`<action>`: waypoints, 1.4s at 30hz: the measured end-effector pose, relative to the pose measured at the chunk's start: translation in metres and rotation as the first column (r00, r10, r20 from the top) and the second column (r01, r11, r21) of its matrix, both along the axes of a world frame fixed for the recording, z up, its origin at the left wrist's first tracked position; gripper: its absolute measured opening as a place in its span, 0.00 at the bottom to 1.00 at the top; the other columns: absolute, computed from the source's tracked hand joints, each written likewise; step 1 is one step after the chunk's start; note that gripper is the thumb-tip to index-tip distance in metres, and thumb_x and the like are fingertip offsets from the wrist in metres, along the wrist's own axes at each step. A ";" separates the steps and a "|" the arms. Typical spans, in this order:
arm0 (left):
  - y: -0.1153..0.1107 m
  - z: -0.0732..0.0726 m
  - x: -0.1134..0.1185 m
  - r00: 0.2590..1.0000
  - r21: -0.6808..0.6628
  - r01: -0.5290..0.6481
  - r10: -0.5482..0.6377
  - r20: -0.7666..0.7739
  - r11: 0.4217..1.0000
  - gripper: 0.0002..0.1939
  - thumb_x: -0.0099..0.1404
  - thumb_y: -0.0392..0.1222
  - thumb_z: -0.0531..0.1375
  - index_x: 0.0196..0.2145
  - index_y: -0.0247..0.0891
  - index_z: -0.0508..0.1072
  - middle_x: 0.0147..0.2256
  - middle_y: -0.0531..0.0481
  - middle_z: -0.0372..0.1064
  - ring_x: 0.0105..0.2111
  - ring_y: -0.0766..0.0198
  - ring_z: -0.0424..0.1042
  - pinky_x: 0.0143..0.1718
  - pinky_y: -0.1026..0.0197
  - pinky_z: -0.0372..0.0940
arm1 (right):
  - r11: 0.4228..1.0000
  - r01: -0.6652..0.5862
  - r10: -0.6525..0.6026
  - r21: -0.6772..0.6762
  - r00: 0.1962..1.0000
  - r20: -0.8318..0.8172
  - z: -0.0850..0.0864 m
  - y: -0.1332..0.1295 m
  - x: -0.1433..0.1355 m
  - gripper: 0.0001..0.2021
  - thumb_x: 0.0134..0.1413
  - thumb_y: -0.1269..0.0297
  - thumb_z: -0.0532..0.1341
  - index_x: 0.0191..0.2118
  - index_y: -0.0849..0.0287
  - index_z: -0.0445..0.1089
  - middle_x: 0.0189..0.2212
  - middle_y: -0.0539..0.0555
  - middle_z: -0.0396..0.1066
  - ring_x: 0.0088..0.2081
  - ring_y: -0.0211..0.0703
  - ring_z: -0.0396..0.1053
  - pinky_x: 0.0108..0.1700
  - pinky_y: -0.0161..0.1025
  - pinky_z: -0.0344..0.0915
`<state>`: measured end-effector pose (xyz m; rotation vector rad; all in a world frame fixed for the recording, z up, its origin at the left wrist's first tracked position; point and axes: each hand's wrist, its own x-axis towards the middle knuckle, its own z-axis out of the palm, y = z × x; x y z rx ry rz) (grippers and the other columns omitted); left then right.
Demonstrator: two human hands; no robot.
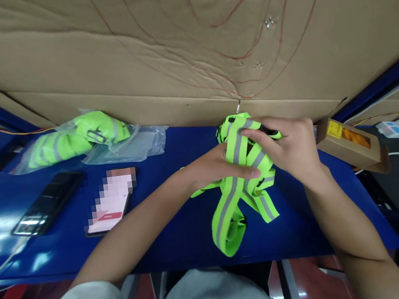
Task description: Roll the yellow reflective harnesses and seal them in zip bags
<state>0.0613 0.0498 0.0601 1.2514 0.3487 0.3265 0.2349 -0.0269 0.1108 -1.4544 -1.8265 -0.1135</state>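
Observation:
A bundle of neon yellow-green reflective straps [225,199] with grey stripes is between my hands, over the blue table. My left hand [220,169] is wrapped around the folded straps, its thumb pressed across them. Higher and to the right, my right hand [289,145] pinches the upper end of a strap, where a black piece with a green edge shows at the fingers. One strap loop hangs toward the table's front edge, and shorter ends fan out to the right. Some fingertips are hidden behind the straps.
Plastic-bagged reflective straps [74,138] lie at the back left, by an empty-looking clear bag [129,146]. A lit phone [111,204] and a black device [48,204] are on the left. An open cardboard box [349,143] stands right; a cardboard wall [183,74] rises behind.

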 end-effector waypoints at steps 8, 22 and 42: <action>-0.002 -0.004 -0.001 0.987 0.285 0.122 -0.146 0.063 0.951 0.18 0.61 0.45 0.74 0.46 0.37 0.78 0.44 0.46 0.81 0.44 0.58 0.79 0.50 0.56 0.74 | 0.952 -0.088 -0.020 -0.292 0.937 -0.348 0.012 -0.001 0.005 0.27 0.57 0.36 0.68 0.26 0.55 0.68 0.20 0.47 0.63 0.22 0.35 0.58 0.23 0.37 0.53; 0.003 -0.005 -0.001 0.997 0.216 0.045 -0.058 0.051 0.975 0.23 0.57 0.46 0.76 0.47 0.36 0.79 0.45 0.44 0.81 0.46 0.54 0.81 0.51 0.52 0.75 | 0.987 0.006 -0.036 0.161 0.982 0.185 -0.001 -0.010 0.024 0.17 0.63 0.42 0.67 0.42 0.50 0.80 0.36 0.56 0.81 0.38 0.55 0.78 0.45 0.51 0.74; -0.007 -0.014 0.006 0.986 0.128 -0.111 0.093 0.135 0.986 0.28 0.56 0.44 0.77 0.53 0.38 0.78 0.51 0.45 0.79 0.53 0.53 0.77 0.58 0.51 0.71 | 0.979 -0.081 0.103 -0.187 0.988 0.115 0.011 -0.011 0.005 0.16 0.73 0.48 0.58 0.51 0.53 0.73 0.40 0.54 0.79 0.38 0.46 0.77 0.41 0.41 0.70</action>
